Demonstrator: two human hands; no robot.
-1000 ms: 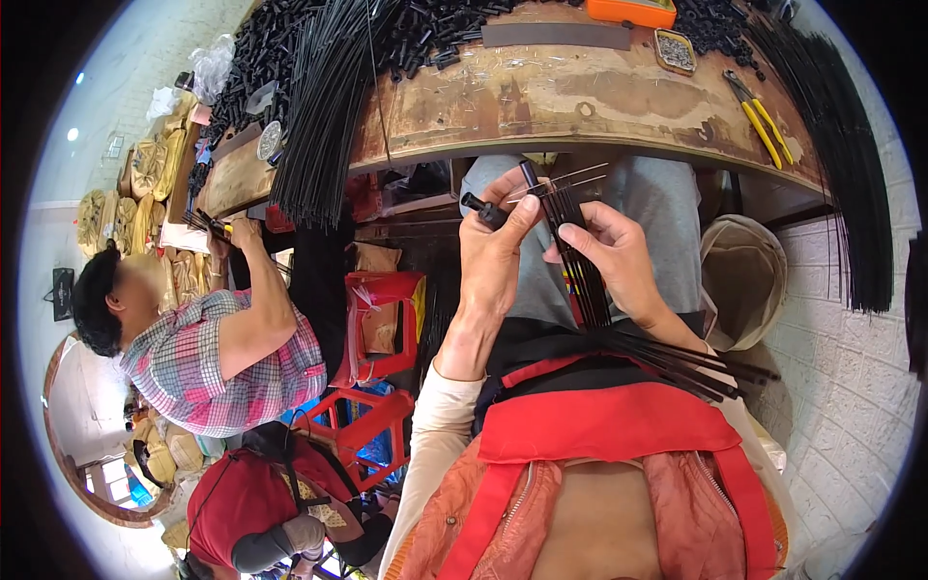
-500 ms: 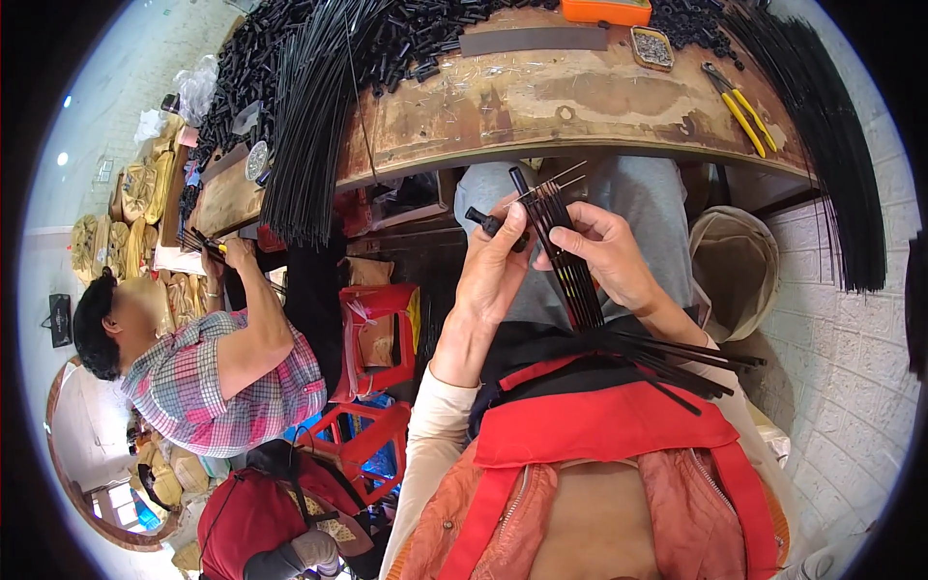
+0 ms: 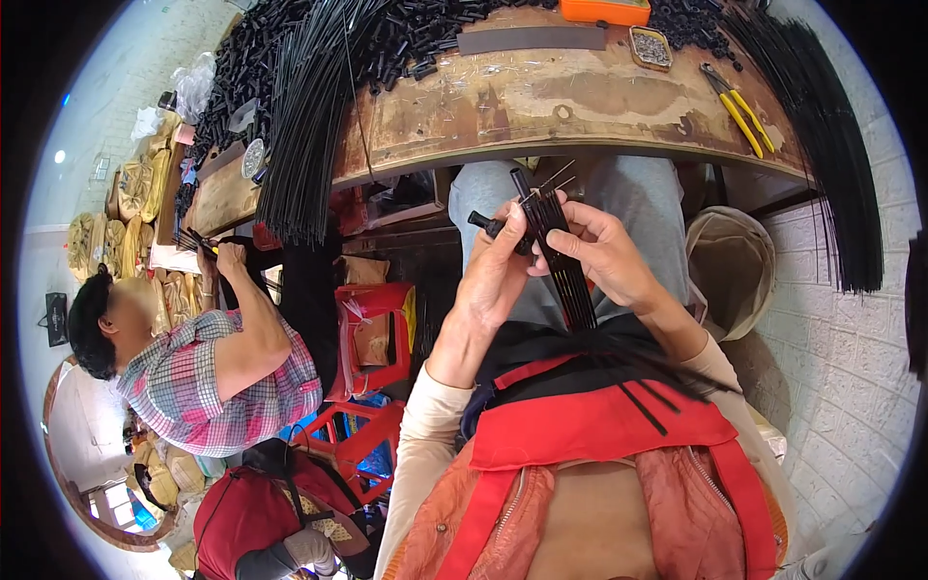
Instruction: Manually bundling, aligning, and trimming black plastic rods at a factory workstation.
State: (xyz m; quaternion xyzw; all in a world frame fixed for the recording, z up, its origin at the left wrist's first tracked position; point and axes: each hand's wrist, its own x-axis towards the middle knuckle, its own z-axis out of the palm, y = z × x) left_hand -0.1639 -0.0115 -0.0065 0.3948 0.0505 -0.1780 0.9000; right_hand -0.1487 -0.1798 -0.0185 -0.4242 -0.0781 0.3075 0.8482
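Above my lap I hold a bundle of thin black ribs (image 3: 570, 290), which looks like part of an umbrella frame. My left hand (image 3: 490, 280) is closed around the bundle's upper end and a short black plastic tube with a flared end (image 3: 482, 223). A black shaft end (image 3: 521, 181) stands up beside the thumb. With thumb and fingers, my right hand (image 3: 607, 256) pinches the ribs from the other side. A few thin metal wires (image 3: 558, 178) stick out at the top. The ribs' lower ends fan out over my red apron (image 3: 590, 420), blurred.
On the wooden bench (image 3: 435, 126) lie a heap of black plastic tubes (image 3: 406, 39), bundles of black rods (image 3: 304, 145), a tin of small metal parts (image 3: 650, 46) and yellow-handled pliers (image 3: 742, 114). A cloth-lined bin (image 3: 732, 261) stands at right. A co-worker (image 3: 222, 367) sits at left.
The ribs' lower ends have swung across my apron and are now blurred. Both hands keep their grip with small finger shifts. The co-worker's hands have moved slightly.
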